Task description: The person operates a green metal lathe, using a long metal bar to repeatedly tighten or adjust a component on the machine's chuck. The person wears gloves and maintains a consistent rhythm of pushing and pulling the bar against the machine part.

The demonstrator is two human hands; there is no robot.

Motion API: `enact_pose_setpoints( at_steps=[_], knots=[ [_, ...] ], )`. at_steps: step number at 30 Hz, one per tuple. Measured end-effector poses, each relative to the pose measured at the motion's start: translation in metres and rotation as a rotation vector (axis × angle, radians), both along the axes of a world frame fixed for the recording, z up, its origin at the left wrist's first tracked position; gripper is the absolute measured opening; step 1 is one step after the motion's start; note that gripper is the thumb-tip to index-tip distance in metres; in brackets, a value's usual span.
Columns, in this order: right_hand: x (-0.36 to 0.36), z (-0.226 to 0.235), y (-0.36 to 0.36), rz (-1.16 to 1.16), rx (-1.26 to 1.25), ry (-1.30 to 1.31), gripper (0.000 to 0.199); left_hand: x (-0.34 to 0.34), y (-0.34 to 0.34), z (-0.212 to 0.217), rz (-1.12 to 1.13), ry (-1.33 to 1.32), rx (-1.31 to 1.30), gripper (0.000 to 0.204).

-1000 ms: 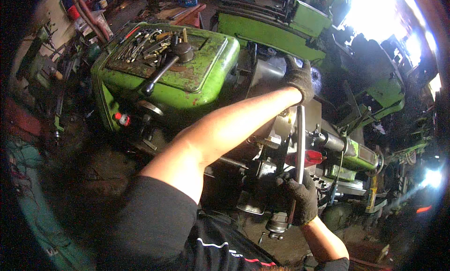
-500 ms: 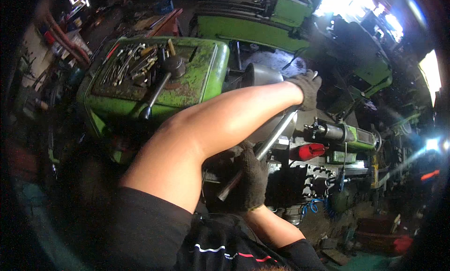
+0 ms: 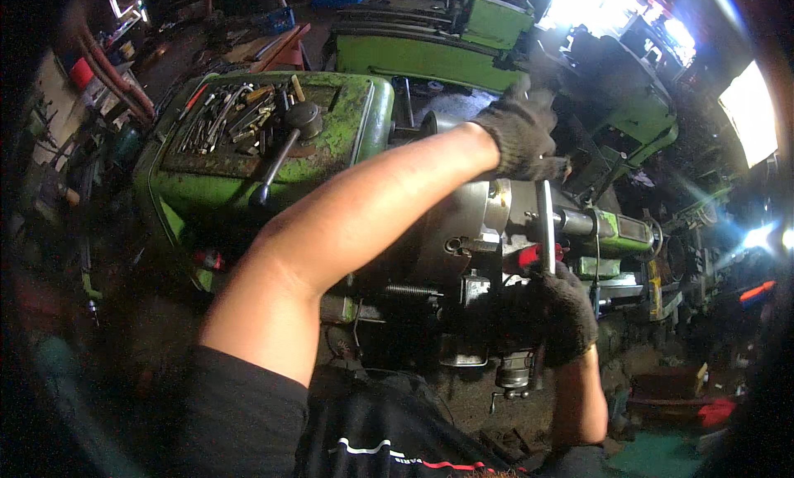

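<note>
Both gloved hands, left (image 3: 523, 135) and right (image 3: 562, 313), have fingers wrapped tight on the bar (image 3: 544, 226) above the chuck (image 3: 463, 230), spaced apart for leverage.

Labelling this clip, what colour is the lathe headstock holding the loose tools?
Green, with worn rusty patches, on the lathe headstock; the head view shows it best.

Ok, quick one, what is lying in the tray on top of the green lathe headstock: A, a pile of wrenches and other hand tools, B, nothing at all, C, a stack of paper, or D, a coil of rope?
A: the recessed tray on the green headstock holds a heap of metal wrenches and hand tools, next to a dark lever with a round knob.
</note>
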State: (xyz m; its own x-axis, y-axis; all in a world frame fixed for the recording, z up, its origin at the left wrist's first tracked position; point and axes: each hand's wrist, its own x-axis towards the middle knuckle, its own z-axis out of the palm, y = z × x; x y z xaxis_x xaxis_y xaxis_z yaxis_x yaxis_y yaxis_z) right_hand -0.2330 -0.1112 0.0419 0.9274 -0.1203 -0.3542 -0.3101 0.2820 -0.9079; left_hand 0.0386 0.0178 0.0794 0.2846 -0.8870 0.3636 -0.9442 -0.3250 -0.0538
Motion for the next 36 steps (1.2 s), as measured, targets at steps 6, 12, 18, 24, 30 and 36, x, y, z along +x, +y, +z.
enact_pose_setpoints(
  at_steps=[6,12,18,24,30,36],
  knots=[
    [0.031,0.027,-0.076,0.307,-0.52,0.138,0.038,0.013,0.011,-0.045,0.101,-0.121,0.039,0.044],
    [0.11,0.042,-0.135,0.563,-1.828,-0.304,0.033,0.003,-0.004,-0.07,0.423,0.132,-0.014,0.049],
    [0.196,0.023,-0.183,0.5,-1.97,-0.444,0.027,0.0,-0.011,-0.087,0.478,0.043,-0.253,0.036],
    [0.219,0.042,-0.166,0.394,-2.125,-0.703,0.023,-0.016,0.0,-0.076,0.505,0.063,-0.201,0.027],
    [0.197,0.049,-0.137,0.41,-2.098,-0.538,0.023,-0.004,0.016,-0.072,0.423,0.238,-0.085,0.033],
    [0.166,0.039,-0.149,0.351,-1.986,-0.439,0.031,0.006,0.016,-0.075,0.258,0.169,-0.072,0.034]
  ],
)
